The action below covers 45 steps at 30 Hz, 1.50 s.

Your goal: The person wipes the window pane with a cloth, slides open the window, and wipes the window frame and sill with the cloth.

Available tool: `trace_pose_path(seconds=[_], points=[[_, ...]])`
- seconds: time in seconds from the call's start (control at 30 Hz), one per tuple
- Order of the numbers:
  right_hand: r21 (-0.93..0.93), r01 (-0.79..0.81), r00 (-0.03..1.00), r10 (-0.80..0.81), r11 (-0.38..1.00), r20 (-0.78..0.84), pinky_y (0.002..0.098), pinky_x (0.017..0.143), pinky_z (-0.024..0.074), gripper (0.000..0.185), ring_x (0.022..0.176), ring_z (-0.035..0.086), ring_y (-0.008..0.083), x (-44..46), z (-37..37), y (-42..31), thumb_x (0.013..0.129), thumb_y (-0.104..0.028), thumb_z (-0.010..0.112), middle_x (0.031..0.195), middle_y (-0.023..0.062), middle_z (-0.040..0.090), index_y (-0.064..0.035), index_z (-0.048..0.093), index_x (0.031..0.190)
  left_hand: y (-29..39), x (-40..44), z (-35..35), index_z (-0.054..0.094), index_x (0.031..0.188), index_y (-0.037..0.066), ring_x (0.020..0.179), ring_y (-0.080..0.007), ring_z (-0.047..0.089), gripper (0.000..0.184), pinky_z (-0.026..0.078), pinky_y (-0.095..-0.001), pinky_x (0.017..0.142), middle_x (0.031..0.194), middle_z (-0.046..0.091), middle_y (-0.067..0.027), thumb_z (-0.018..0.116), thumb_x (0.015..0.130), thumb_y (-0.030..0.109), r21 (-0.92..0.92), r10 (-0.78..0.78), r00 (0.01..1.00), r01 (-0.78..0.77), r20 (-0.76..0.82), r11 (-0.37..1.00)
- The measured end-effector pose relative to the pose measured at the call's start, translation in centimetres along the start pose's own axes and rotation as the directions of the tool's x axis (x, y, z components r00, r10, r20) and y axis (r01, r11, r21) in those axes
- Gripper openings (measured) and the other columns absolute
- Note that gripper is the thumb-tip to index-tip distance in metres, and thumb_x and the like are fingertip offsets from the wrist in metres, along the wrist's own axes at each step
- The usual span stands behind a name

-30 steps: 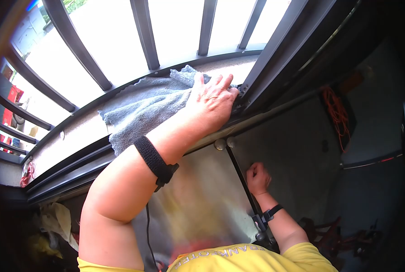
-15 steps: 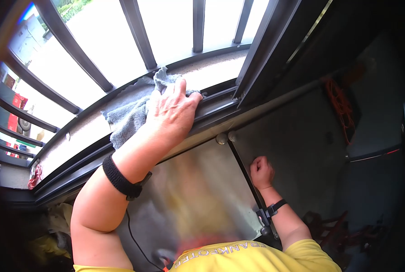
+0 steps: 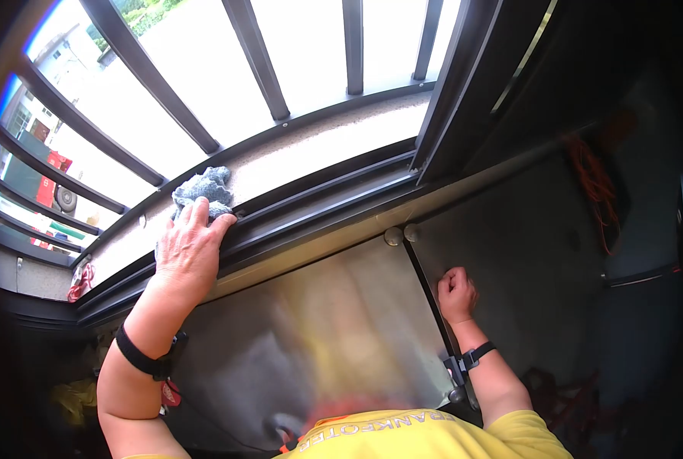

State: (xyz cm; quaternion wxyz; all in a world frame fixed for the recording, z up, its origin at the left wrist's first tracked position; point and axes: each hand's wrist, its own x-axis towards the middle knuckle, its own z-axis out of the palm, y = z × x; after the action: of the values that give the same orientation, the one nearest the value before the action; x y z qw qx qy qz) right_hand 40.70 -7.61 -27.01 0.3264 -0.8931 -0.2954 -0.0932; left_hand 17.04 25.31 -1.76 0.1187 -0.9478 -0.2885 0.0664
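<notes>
My left hand [image 3: 190, 243] presses on a bunched grey-blue cloth [image 3: 203, 191] at the left part of the window track. Its fingers lie over the cloth, which spills onto the pale ledge [image 3: 303, 149] beside the dark track [image 3: 318, 195]. My right hand [image 3: 458, 294] is closed in a loose fist above the dark surface on the right, near the black edge strip of a shiny panel [image 3: 341, 306]. Nothing shows inside that fist. Each wrist or forearm wears a black strap.
Dark metal bars [image 3: 257, 57] curve along the outer side of the ledge. A thick dark window frame [image 3: 464, 84] rises at the right end of the track. A red-and-white cloth [image 3: 81, 281] lies at the ledge's far left. An orange cord [image 3: 598, 195] hangs at the right.
My left hand has slid leftward along the track with the cloth, which was spread out and is now bunched up. My right hand remains a fist in nearly the same place.
</notes>
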Motion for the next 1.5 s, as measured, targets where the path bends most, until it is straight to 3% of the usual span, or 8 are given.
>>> trace_pose_path(seconds=[0.3,0.5,0.73,0.83,1.03,1.17,1.3,1.5], points=[[-0.030,-0.013,0.999,0.014,0.999,0.036,0.0438,0.053,0.0438,0.006,0.060,0.056,0.0296,0.2,0.0,-0.5,0.077,-0.013,0.057,0.062,0.0056,0.055,-0.0117,0.052,0.074,-6.9,-3.0,-0.3,0.065,0.090,0.007,0.105,-0.0316,0.050,0.020,0.045,-0.0402,0.085,0.104,0.048,-0.0154,0.054,0.074,0.000,0.067,-0.175,0.978,0.169,0.110,0.983],[-0.120,-0.017,0.998,0.023,0.993,0.051,0.0456,0.056,0.0439,0.005,0.063,0.057,0.0311,0.2,-0.3,-0.5,0.077,-0.015,0.056,0.065,0.0073,0.055,-0.0123,0.053,0.080,-4.7,-0.1,-2.2,0.049,0.111,0.002,0.094,-0.0383,0.053,0.041,0.046,-0.0417,0.083,0.104,0.048,-0.0186,0.043,0.073,-0.012,-0.263,-0.133,0.697,-0.083,-0.705,0.961],[-0.112,-0.015,0.999,0.018,0.994,0.026,0.0441,0.055,0.0434,0.005,0.062,0.056,0.0297,0.1,-0.3,-0.6,0.077,-0.015,0.057,0.063,0.0059,0.054,-0.0121,0.053,0.079,4.0,4.8,-3.5,0.057,0.096,0.005,0.085,-0.0294,0.060,0.014,0.046,-0.0401,0.077,0.084,0.061,-0.0124,0.050,0.085,0.003,-0.790,-0.308,0.882,-0.109,-0.357,0.604],[-0.119,0.012,1.000,-0.012,0.993,-0.004,0.0432,0.054,0.0426,0.005,0.059,0.056,0.0288,0.1,-0.3,-0.5,0.076,-0.014,0.057,0.060,0.0051,0.053,-0.0120,0.054,0.079,6.9,8.2,-2.5,0.057,0.095,0.007,0.088,-0.0303,0.056,0.012,0.043,-0.0408,0.081,0.085,0.061,-0.0120,0.054,0.083,0.008,-0.499,-0.104,0.707,-0.378,-0.699,0.780],[-0.101,-0.004,1.000,0.007,0.995,0.022,0.0429,0.054,0.0431,0.005,0.059,0.056,0.0286,0.0,-0.4,-0.7,0.077,-0.016,0.058,0.060,0.0047,0.054,-0.0126,0.054,0.079,12.7,11.0,-2.1,0.053,0.097,0.003,0.087,-0.0363,0.054,0.015,0.045,-0.0412,0.078,0.086,0.058,-0.0171,0.054,0.087,0.014,-0.899,0.054,0.942,-0.331,-0.330,0.288],[-0.106,-0.042,0.998,0.047,0.993,0.045,0.0449,0.055,0.0440,0.005,0.062,0.056,0.0303,0.1,-0.4,-0.8,0.077,-0.016,0.058,0.064,0.0058,0.055,-0.0123,0.054,0.078,14.3,13.0,0.6,0.062,0.099,0.004,0.091,-0.0288,0.056,0.016,0.046,-0.0370,0.079,0.098,0.056,-0.0131,0.056,0.085,0.011,-0.677,0.198,0.780,-0.617,-0.593,0.401],[-0.105,-0.038,0.997,0.044,0.994,0.058,0.0447,0.056,0.0443,0.005,0.063,0.057,0.0301,0.1,-0.4,-0.7,0.078,-0.016,0.058,0.064,0.0055,0.055,-0.0125,0.055,0.079,14.7,11.9,-0.3,0.066,0.108,0.011,0.112,-0.0238,0.039,0.034,0.031,-0.0414,0.093,0.110,0.047,-0.0082,0.054,0.076,0.014,-0.425,0.315,0.844,-0.500,-0.435,0.754],[-0.128,-0.028,0.997,0.036,0.991,0.064,0.0448,0.056,0.0441,0.005,0.062,0.056,0.0296,0.0,-0.2,-0.7,0.077,-0.016,0.058,0.063,0.0052,0.054,-0.0128,0.054,0.079,14.6,12.2,-0.2,0.062,0.119,0.014,0.122,-0.0221,0.034,0.047,0.026,-0.0429,0.097,0.126,0.044,-0.0103,0.047,0.076,0.023,-0.414,0.309,0.859,-0.476,-0.408,0.776]])
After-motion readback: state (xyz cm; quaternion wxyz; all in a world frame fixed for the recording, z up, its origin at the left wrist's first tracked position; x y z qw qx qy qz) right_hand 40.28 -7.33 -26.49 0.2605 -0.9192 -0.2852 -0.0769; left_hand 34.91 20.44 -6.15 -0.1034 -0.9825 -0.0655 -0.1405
